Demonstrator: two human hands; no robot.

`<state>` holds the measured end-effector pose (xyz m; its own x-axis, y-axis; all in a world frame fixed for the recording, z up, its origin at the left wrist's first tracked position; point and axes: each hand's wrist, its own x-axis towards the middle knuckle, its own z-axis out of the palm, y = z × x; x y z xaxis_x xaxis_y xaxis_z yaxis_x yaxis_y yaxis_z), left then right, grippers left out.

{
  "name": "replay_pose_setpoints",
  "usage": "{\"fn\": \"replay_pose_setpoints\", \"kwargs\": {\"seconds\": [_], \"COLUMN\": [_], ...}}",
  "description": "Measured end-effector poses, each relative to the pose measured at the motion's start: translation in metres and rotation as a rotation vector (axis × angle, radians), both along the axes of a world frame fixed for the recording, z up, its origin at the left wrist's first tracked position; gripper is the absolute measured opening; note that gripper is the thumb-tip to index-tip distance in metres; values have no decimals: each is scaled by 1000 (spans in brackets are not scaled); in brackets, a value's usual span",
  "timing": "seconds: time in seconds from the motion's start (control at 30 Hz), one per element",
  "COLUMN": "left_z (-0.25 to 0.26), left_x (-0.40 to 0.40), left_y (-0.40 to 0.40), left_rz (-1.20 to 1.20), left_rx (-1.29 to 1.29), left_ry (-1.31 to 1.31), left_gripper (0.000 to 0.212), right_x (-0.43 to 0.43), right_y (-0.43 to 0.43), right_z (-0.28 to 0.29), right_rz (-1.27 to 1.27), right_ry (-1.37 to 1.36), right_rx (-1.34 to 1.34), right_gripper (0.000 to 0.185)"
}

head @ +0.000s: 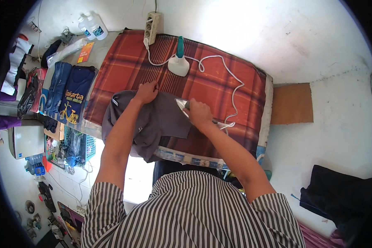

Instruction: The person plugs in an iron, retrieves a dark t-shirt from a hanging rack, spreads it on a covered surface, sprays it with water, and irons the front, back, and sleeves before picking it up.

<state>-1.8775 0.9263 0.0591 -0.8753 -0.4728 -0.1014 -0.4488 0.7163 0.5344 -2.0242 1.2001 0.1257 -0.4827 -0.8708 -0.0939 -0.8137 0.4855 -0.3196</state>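
A dark grey shirt (170, 117) lies partly spread on a red plaid cloth (212, 83), and its lower part hangs over the near edge. My right hand (201, 114) is closed around the handle of an electric clothes iron (182, 107), whose pointed metal tip rests at the right part of the shirt. At the shirt's far edge is my left hand (148, 92), fingers curled; whether it pinches the fabric cannot be seen. Beyond both hands stands a white spray bottle (178, 65) with a green top.
A power strip (152, 28) lies at the far edge, and a white cord (235, 77) loops across the cloth's right side. Folded jeans (58, 86) and a folded navy T-shirt (77, 90) lie at left. Two clear bottles (93, 27) stand by the wall.
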Motion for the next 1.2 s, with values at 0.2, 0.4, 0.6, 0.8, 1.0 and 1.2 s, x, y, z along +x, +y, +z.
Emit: {"fn": "replay_pose_setpoints", "kwargs": {"seconds": [0.2, 0.4, 0.6, 0.8, 1.0, 1.2], "left_z": [9, 34, 75, 188, 381, 470], "left_x": [15, 60, 125, 138, 174, 178], "left_y": [28, 16, -15, 4, 44, 58], "left_rz": [123, 246, 163, 478, 474, 19], "left_rx": [-158, -512, -459, 1029, 1575, 1513], "left_ry": [-80, -346, -291, 244, 703, 1231], "left_gripper": [26, 36, 23, 34, 41, 43], "right_x": [-61, -107, -139, -110, 12, 127], "right_y": [24, 87, 124, 131, 73, 33], "right_z": [-8, -10, 1, 27, 106, 183], "right_rz": [-122, -163, -226, -305, -169, 322], "right_ry": [-10, 48, 87, 603, -533, -828], "right_rx": [-52, -47, 54, -249, -578, -699], "right_gripper": [41, 44, 49, 61, 40, 60]}}
